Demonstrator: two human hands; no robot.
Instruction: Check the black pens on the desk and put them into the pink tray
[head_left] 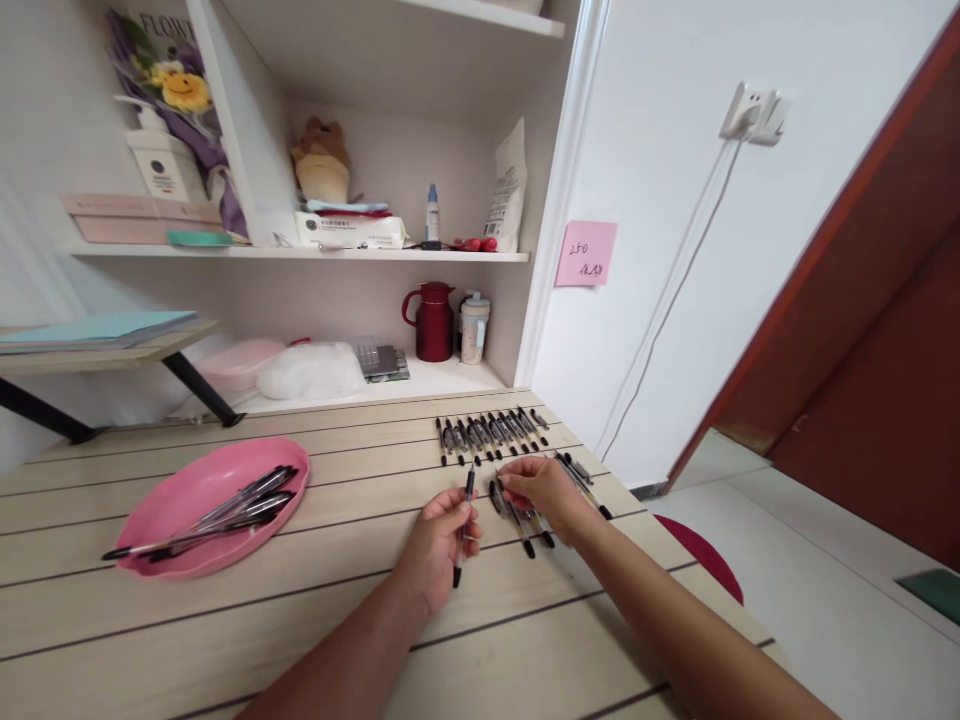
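Note:
A pen (468,492) with a dark grip is held between the thumb and fingers of my left hand (439,540), its slim end pointing away from me and its black end toward me. My right hand (546,490) is over a near group of pens, thumb and fingertips pinched together by the upper end of a black pen (520,525). Whatever lies between those fingertips is too small to make out. Beyond both hands, a row of black pens (491,436) lies side by side, with short dark pieces like caps among them. More pens (581,482) lie right of my right hand.
A pink dish (180,505) holding several pens stands at the left of the slatted table (337,590). Behind it are a small raised stand (150,345) and a white shelf unit with a red jug (433,322) and a cup (474,328). A wall rises on the right.

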